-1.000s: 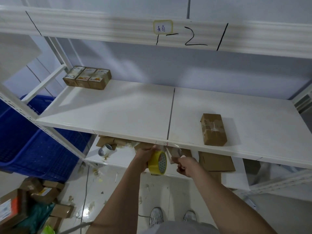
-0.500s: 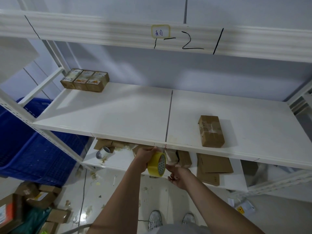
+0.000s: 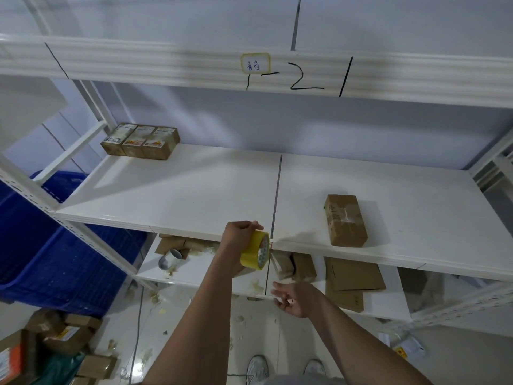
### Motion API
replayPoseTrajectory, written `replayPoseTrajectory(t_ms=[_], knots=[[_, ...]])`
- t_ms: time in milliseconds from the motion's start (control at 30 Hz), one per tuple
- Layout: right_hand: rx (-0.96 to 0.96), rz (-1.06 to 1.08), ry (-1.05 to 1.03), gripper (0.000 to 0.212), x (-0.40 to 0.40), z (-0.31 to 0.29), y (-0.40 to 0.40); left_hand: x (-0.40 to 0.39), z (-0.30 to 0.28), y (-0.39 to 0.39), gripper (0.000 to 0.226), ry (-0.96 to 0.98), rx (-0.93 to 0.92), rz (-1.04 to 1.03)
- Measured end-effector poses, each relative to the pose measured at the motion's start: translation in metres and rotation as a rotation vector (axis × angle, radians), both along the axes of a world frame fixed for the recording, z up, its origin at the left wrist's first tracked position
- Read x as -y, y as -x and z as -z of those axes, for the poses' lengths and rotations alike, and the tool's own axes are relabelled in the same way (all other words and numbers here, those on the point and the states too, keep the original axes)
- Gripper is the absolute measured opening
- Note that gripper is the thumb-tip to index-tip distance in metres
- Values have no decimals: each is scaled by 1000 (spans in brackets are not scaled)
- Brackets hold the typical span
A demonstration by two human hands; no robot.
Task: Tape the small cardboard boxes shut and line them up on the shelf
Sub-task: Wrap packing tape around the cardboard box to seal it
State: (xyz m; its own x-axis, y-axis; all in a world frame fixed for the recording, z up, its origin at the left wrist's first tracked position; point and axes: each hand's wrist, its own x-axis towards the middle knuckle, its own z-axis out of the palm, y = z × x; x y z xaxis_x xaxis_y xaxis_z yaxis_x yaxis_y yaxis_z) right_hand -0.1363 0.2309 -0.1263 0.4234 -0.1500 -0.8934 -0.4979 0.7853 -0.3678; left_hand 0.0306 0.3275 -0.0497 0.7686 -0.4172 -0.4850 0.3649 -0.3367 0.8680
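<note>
So far, three small boxes lined up side by side, touching, at the far left corner of the shelf, apparently finished. One more box lying alone to the right of the shelf's centre seam, near the front edge, well apart from the row; clear tape visible across its top, so probably sealed but not yet lined up. Still to do, by the look of it: shifting that box over beside the three, then taping whatever remains.

Tape roll, yellow, held just at the shelf's front edge beside the seam, gripped in the left hand, fingers curled over its rim. Right hand below the shelf, in front of the lower shelf, fingers loosely spread, holding nothing that can be made out; hard to tell whether a strip of clear tape runs down to it.

Under the shelf, on the lower one: flat cardboard, a few more small boxes, a second roll and scraps. Left of the shelf, a blue crate; on the floor beneath it, further boxes, likely still waiting. Probably well short of halfway.
</note>
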Motion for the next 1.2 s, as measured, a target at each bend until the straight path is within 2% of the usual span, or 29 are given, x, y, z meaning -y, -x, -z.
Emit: replayPoseTrajectory(t_ms=[100,233,367,433,500,633,833,1000,1200], knots=[[-45,-10,-1,17,0,8,8,11,-9,-8,29,-27,107,7],[-81,41,91,13,14,3,15,30,-25,-10,31,4,161,13],[-97,205,307,19,51,-2,22,53,-39,-7,29,80,143,29],[-160,255,483,13,74,-12,30,66,-43,-2,28,106,135,36],[-234,305,649,20,98,-27,40,79,-46,5,26,118,134,38],[-277,360,790,31,152,-45,48,106,-48,20,26,142,110,51],[-348,205,895,32,215,-58,59,144,-57,39,27,168,100,71],[-308,74,1034,19,251,-64,77,172,-65,50,29,156,99,76],[-274,-77,1147,27,276,-66,88,191,-70,60,27,124,121,60]])
